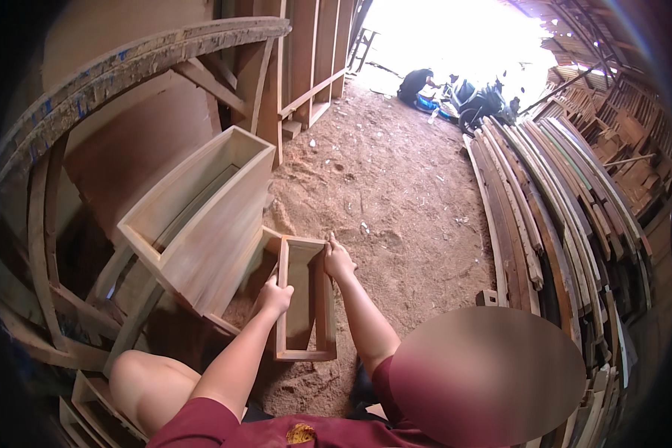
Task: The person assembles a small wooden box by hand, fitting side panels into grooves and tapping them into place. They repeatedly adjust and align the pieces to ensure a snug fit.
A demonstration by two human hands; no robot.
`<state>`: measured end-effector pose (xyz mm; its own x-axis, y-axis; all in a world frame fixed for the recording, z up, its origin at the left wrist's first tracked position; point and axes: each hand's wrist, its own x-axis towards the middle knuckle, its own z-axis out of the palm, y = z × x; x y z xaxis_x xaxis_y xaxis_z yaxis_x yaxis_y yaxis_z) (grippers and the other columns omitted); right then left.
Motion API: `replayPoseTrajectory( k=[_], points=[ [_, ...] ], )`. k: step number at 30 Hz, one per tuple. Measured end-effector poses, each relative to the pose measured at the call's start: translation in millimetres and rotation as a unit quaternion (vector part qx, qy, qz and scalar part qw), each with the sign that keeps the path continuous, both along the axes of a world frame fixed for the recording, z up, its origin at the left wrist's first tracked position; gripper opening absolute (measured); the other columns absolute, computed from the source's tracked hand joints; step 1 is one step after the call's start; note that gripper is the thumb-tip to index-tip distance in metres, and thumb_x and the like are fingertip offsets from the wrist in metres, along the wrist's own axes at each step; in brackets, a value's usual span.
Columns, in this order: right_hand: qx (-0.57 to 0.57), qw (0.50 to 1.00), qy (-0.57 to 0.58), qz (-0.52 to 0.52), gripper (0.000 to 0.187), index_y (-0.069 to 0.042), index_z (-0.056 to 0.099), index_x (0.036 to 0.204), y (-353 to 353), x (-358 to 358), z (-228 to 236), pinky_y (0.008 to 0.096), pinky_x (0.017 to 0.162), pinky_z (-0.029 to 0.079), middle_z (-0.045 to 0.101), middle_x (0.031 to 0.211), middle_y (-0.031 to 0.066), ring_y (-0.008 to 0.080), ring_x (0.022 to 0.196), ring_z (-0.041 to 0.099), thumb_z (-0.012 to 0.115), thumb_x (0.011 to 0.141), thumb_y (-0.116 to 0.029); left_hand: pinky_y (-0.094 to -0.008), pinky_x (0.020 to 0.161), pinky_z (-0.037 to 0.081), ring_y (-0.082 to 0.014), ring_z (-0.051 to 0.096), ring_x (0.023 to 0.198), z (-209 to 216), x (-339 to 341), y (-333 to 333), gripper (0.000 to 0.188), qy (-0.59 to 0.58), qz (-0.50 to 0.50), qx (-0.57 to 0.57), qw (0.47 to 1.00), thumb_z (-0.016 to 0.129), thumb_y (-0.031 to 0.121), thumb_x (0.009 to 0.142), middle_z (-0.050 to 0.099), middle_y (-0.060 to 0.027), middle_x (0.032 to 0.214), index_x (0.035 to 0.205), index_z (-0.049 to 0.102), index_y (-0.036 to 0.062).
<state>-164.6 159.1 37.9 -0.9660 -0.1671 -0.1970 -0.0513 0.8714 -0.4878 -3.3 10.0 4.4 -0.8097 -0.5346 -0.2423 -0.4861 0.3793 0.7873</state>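
Left hand [275,297] and right hand [340,260] grasp small wooden box [322,310], held between them. Its four walls look already joined; box not yet released. Larger open box [220,231] left of hands, seemingly assembled also. What work remains, cannot tell.

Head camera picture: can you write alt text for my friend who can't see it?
A person's left grip holds a narrow open wooden box, while the right grip touches its far right corner. A bigger wooden box is on the left, and sandy ground stretches ahead, with long planks stacked on the right.
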Motion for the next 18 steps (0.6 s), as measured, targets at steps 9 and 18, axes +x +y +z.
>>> replayPoseTrajectory(
  k=[9,18],
  points=[
    [0.016,1.000,0.014,0.010,0.057,-0.024,0.029,0.159,6,55,2,0.0667,0.106,0.038,0.055,0.145,0.0143,0.0364,0.132,0.054,0.030,0.106,-0.046,-0.0459,0.094,0.052,-0.0400,0.068,0.105,7,16,-7,0.059,0.007,0.008,0.002,1.000,0.066,0.030,0.073,0.071,-0.0248,0.111,0.124,0.064,0.0002],
    [-0.063,0.998,0.020,0.021,0.059,-0.011,0.031,0.157,32,71,-15,0.0509,0.099,0.047,0.063,0.127,0.0277,0.0451,0.117,0.060,0.037,0.106,-0.040,-0.0465,0.098,0.052,-0.0379,0.065,0.115,11,4,-4,0.072,-0.031,-0.035,0.002,0.999,0.066,0.034,0.076,0.066,-0.0235,0.125,0.143,0.053,0.0115]
  ],
)
